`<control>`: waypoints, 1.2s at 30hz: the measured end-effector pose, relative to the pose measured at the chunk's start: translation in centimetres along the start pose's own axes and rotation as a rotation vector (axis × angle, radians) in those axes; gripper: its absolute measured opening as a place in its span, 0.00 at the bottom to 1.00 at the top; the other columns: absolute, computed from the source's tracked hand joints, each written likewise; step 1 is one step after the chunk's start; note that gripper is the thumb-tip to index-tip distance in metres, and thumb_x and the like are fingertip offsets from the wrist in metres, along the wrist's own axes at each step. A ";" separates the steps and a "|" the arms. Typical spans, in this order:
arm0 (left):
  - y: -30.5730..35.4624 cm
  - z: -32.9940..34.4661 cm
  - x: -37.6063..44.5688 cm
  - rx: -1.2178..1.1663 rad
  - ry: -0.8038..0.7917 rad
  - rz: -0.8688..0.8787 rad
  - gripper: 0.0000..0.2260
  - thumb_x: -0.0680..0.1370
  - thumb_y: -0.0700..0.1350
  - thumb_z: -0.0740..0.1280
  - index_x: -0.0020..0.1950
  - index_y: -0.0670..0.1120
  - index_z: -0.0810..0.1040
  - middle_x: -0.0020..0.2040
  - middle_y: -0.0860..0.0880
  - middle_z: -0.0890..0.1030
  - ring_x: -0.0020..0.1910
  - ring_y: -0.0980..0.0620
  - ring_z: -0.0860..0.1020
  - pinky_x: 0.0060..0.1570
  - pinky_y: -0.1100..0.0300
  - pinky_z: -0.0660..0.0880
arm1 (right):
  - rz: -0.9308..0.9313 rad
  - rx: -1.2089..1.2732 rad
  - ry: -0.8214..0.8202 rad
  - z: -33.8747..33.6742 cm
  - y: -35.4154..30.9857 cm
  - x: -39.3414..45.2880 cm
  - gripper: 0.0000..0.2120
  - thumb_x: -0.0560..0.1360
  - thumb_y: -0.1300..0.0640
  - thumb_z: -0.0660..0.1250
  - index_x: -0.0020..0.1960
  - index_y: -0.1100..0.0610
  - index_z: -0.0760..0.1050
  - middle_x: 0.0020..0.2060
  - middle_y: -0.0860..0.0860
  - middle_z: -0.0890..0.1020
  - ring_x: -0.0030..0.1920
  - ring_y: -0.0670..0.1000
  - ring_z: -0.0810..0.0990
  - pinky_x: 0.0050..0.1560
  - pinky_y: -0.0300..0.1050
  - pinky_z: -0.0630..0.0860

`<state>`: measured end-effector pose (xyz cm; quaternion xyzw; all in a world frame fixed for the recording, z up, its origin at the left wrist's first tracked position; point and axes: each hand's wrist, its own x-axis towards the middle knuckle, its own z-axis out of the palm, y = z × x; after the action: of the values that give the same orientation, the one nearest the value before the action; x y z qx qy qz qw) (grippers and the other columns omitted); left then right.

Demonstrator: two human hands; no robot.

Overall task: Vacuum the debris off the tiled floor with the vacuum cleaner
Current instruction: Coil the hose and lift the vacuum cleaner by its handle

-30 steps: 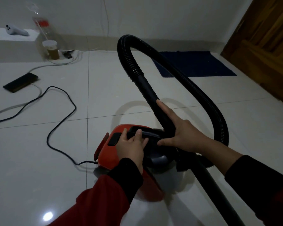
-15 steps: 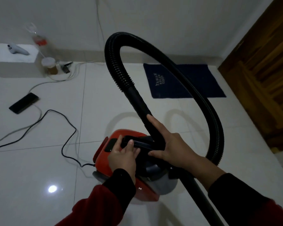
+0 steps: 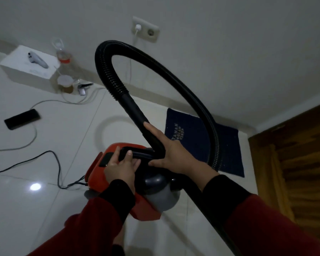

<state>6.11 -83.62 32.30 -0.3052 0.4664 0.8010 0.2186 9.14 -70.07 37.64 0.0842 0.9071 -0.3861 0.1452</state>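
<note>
Red-and-grey canister vacuum cleaner [image 3: 118, 183] sat on glossy white tiled floor [image 3: 44, 209] | left hand [image 3: 121, 168] grasped its black top handle [image 3: 137, 153] | right hand [image 3: 171, 154] lay flat-fingered against stiff black wand [image 3: 137, 115] | judged: rigid, moderately heavy body, lift by handle; ribbed hose [image 3: 107, 71] too springy to carry by.
</note>
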 end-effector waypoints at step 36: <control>-33.5 34.8 33.3 -0.419 0.419 0.044 0.23 0.79 0.36 0.63 0.73 0.49 0.66 0.46 0.50 0.81 0.45 0.53 0.80 0.41 0.68 0.80 | -0.325 -0.276 -0.710 -19.2 49.5 35.3 0.50 0.71 0.65 0.73 0.63 0.20 0.46 0.57 0.31 0.68 0.47 0.17 0.68 0.48 0.14 0.64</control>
<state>-6.47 -35.10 1.88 -0.4921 0.3324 0.8039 0.0321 -14.90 -20.69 5.23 -0.2187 0.8454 -0.2839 0.3961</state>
